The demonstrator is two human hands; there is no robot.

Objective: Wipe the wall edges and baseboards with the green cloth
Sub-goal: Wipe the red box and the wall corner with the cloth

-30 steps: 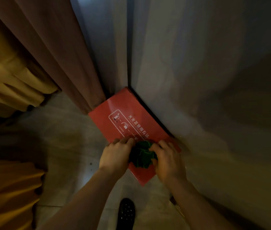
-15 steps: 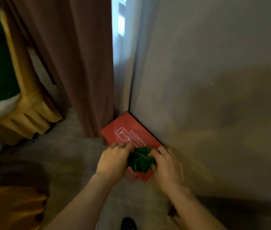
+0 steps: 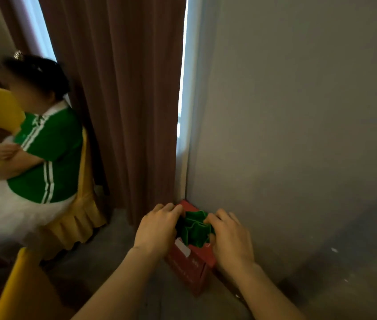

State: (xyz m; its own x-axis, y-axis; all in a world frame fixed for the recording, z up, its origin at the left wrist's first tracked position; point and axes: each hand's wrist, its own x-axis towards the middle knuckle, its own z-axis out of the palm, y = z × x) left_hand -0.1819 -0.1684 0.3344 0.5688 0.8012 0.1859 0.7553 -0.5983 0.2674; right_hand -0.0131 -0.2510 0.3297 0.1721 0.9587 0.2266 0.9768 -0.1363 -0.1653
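The green cloth (image 3: 194,229) is bunched up between my two hands, just above a red box (image 3: 190,264) that stands on the floor against the grey wall (image 3: 298,135). My left hand (image 3: 157,229) grips the cloth's left side and my right hand (image 3: 230,239) grips its right side, fingers curled into the folds. The wall's vertical edge (image 3: 186,172) rises right behind the box. The wall's foot is hidden by the box and my right forearm.
A brown curtain (image 3: 123,100) hangs left of the wall edge, with a bright window strip between them. A person in a green shirt (image 3: 44,155) sits on a yellow-covered chair (image 3: 79,218) at the left. Another yellow chair (image 3: 21,289) is at the bottom left. Grey floor lies below.
The view has tilted upward and pulled back, bringing the seated person and more curtain into sight. Both hands have stayed closed on the cloth over the red box.
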